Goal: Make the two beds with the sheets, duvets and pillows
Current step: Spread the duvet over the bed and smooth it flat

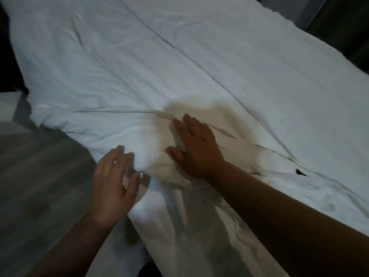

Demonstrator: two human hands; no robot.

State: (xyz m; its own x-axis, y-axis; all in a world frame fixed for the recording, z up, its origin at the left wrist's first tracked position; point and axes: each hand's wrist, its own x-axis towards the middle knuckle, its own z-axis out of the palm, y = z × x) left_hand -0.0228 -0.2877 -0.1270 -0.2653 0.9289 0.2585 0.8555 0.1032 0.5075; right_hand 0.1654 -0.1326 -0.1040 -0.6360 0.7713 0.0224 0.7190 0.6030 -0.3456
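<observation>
in the head view, a wide, crumpled white duvet (139,66) is seen spread over the bed, filling most of the frame from the upper left to the right edge. a long straight seam (180,54) is drawn diagonally across it from the top centre toward the lower right. at the near corner the fabric is bunched, and a hanging white cloth (179,226) is seen falling down the side of the bed between the 2 forearms.

the right hand (196,148) is laid flat, palm down, on the bunched part of the duvet near that corner. its fingers are held straight and close together, the thumb is stretched out sideways, and nothing is pinched. a flat white fabric strip (221,132) is seen just beside its fingers. the cloth around this hand is tinted by a patch of warm yellowish light (215,110).

the left hand (114,174) is held at the corner's edge with its fingers straight and slightly spread. it is blurred, so whether the fabric is touched cannot be told. nothing is gripped by it.

a small dark gap (301,172) is shown in the folds to the right of the right wrist. a grey wood-grain floor (40,176) is seen at the lower left.
</observation>
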